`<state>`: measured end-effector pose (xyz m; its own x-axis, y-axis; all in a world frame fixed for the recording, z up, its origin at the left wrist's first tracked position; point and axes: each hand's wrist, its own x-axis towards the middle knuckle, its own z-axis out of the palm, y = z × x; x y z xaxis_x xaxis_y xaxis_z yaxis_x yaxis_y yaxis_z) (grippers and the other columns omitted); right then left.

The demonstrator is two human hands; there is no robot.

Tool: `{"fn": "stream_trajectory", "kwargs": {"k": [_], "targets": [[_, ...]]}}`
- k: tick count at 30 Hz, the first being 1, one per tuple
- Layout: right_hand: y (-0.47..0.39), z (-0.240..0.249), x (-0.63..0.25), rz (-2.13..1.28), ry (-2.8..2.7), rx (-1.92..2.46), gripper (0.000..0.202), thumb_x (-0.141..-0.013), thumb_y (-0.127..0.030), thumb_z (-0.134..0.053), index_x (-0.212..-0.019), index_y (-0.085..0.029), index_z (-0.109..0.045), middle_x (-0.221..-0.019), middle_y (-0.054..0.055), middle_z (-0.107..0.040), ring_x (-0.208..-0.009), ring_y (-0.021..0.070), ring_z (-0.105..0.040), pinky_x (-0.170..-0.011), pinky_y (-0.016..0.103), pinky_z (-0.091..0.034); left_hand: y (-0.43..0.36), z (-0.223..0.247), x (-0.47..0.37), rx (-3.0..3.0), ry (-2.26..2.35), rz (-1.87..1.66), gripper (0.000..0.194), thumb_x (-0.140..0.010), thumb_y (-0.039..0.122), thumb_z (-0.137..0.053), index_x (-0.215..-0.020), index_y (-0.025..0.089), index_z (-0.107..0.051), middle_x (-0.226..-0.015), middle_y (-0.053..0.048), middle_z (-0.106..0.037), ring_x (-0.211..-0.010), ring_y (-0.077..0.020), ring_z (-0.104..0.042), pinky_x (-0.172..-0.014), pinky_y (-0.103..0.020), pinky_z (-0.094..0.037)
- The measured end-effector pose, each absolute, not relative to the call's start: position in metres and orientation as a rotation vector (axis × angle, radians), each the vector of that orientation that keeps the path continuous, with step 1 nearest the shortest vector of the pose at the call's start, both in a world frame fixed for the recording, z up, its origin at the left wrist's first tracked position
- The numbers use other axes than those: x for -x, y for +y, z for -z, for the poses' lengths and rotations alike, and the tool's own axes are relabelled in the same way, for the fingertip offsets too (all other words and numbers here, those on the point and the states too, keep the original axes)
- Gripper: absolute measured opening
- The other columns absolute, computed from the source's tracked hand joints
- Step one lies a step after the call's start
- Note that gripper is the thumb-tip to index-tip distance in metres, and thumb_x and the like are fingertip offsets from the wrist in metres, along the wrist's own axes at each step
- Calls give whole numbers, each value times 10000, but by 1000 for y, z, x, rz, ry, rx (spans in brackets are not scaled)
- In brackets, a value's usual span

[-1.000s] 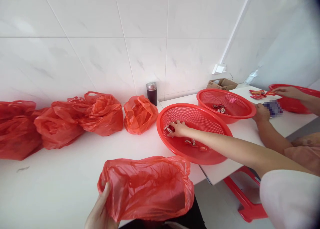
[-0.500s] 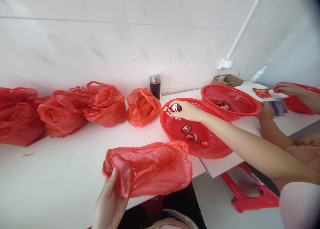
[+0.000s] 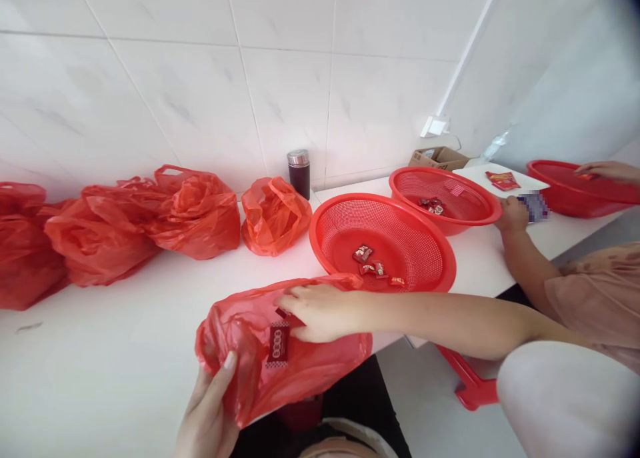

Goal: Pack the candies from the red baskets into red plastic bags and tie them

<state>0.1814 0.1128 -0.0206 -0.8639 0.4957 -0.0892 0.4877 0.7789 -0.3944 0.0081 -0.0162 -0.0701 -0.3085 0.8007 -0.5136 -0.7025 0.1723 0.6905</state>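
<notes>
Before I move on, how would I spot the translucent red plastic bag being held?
Find the long white table along the white tiled wall. At its near edge, the left hand grips the bag. Unlike the red plastic bags farther back, it is held and shows a dark-red printed packet inside.

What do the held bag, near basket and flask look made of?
Held bag: thin, glossy plastic film, judging by its creases and translucence.
Near basket: probably moulded plastic, with a smooth rim and perforated wall.
Flask: dark, perhaps coated metal or plastic; its shiny lid looks metallic.
</notes>
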Motion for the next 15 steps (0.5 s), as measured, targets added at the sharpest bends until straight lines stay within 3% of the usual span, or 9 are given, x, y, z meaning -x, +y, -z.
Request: {"fn": "stream_trajectory", "kwargs": {"k": [4,6,8,10,12,15], "targets": [[139,-30,-218,-846,-2643,849,376,-884,-314,-514,-1256,-266,-536,-1192,45,-630,-1043,180,-603,-892,301,-457,-19,74,3,-129,1207,-1537,480,-787,158,-664,-1232,328,-608,-1102,11,-721,-1031,-219,-665,-896,-254,-533],[162,-34,-250,-744,-2584,1111,485,-850,-314,-563,-1327,-301,-473,-1211,48,-615,-1049,201,-603,-880,318,-460,-23,80,12,-152,1227,-1532,466,-800,192,-661,-1238,339,-603,-1123,12,-714,-1010,-212,-674,-869,-242,-544],[182,-20,-285,-626,-2602,1526,840,-689,-362,-730,-1433,-310,-344,-1317,115,-531,-1027,278,-612,-822,362,-481,-27,88,20,-160,1260,-1511,476,-793,199,-674,-1235,358,-600,-1114,20,-717,-979,-199,-686,-812,-212,-559],[193,6,-316,-668,-2629,1951,1156,-530,-346,-827,-1500,-278,-202,-1288,191,-527,-870,313,-654,-697,383,-503,-30,92,24,-154,1286,-1495,488,-789,194,-680,-1235,372,-597,-1110,26,-718,-961,-193,-692,-780,-200,-565],[195,32,-335,-766,-2665,2113,1243,-523,-260,-818,-1515,-308,-71,-1198,179,-575,-757,292,-663,-616,369,-499,-30,91,22,-127,1293,-1482,495,-793,180,-667,-1242,374,-592,-1121,27,-714,-971,-199,-689,-802,-218,-562],[192,57,-342,-666,-2659,2079,1139,-624,-149,-718,-1510,-338,-29,-1162,155,-578,-742,255,-658,-604,329,-485,-27,82,14,-59,1317,-1460,508,-802,158,-645,-1257,373,-581,-1131,31,-710,-1031,-200,-664,-853,-220,-539]]}}
